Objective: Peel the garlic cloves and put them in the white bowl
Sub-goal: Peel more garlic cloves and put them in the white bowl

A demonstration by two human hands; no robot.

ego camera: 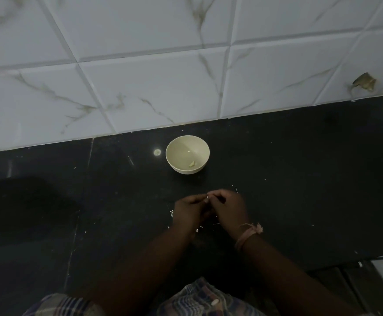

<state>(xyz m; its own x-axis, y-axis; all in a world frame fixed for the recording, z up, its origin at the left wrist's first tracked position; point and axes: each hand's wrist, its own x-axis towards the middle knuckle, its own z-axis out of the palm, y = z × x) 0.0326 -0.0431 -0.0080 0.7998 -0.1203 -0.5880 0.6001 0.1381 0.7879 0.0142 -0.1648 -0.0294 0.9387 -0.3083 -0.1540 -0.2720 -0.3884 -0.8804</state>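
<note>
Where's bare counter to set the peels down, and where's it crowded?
Free: dark counter right of the white bowl, up to the tiled wall; also the left stretch past the seam. Crowded: the patch under both hands, left hand and right hand, littered with peel scraps, and the strip between hands and bowl.

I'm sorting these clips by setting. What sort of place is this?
Probably a home kitchen: a dark stone countertop against a white marble-patterned tiled wall, with a white bowl and both hands working above bits of garlic skin.
</note>
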